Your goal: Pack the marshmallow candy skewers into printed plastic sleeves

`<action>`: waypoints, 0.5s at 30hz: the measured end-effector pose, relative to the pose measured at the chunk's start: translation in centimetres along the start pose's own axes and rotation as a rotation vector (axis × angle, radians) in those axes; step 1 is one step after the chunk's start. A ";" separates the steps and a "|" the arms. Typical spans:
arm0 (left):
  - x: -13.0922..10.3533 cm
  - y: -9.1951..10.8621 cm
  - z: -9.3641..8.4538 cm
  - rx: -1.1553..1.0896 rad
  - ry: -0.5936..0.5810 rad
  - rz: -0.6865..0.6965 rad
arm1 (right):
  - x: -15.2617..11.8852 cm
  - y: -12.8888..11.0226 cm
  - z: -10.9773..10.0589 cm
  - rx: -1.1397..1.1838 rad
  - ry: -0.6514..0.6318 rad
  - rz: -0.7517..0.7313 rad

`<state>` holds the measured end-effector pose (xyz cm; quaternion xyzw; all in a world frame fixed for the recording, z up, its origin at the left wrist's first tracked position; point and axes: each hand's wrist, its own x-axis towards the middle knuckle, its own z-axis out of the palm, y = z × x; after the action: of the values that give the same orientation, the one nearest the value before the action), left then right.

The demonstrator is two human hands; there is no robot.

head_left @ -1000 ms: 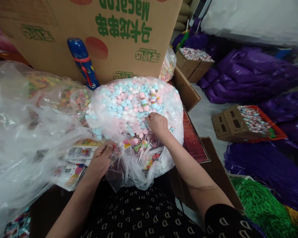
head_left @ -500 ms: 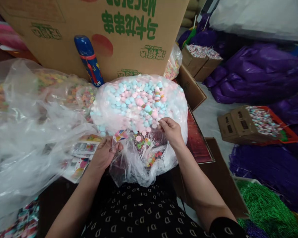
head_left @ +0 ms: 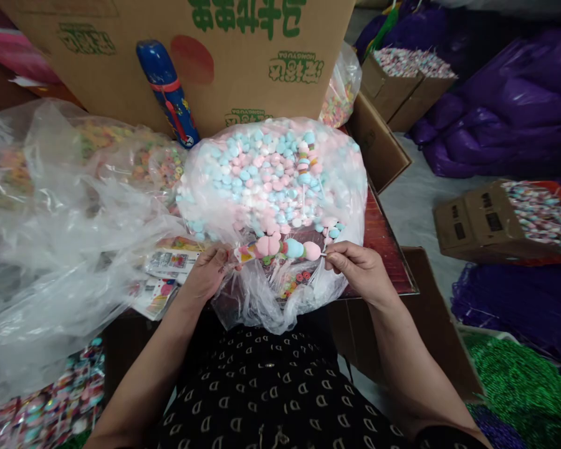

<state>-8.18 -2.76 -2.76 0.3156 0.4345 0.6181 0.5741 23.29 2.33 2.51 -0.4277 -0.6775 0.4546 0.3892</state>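
Between my hands a candy skewer (head_left: 294,248) of pink and blue pieces lies level, in front of the big clear bag. My right hand (head_left: 355,265) pinches the stick at its right end. At the other end my left hand (head_left: 209,269) is closed on a small printed clear wrapper (head_left: 244,254); the skewer's tip is at or in its mouth, I cannot tell which. Behind them the big plastic bag (head_left: 215,206) is full of pink, blue and white candies. Two more skewers (head_left: 303,162) rest on top of it. Colourful ring candies (head_left: 299,282) show in its near opening.
A large cardboard carton (head_left: 257,75) stands behind, with a blue bottle (head_left: 168,93) before it. Clear bags of ring candies (head_left: 84,187) and printed packets (head_left: 172,262) lie left. Boxes of wrapped skewers (head_left: 467,218), purple bags (head_left: 500,106) and green strands (head_left: 523,386) are on the right.
My right hand has picked up a skewer from the bag and brought it, turned level, toward the wrapper in my left hand. The view has shifted slightly.
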 end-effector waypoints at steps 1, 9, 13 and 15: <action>0.0 0.0 0.1 0.023 0.003 -0.003 | -0.1 0.0 -0.2 -0.031 -0.004 -0.009; -0.3 0.7 -0.9 0.326 -0.021 0.082 | -0.5 0.4 -2.1 -0.185 -0.047 0.016; -0.7 2.3 -0.7 0.612 -0.159 0.126 | -0.8 0.9 -2.4 -0.211 -0.076 0.026; -0.8 3.1 -0.3 0.706 -0.200 0.121 | -0.9 1.0 -2.2 -0.236 -0.061 0.019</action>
<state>-9.64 -3.52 0.00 0.5780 0.5432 0.4290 0.4322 25.81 2.29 2.00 -0.4630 -0.7335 0.3884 0.3111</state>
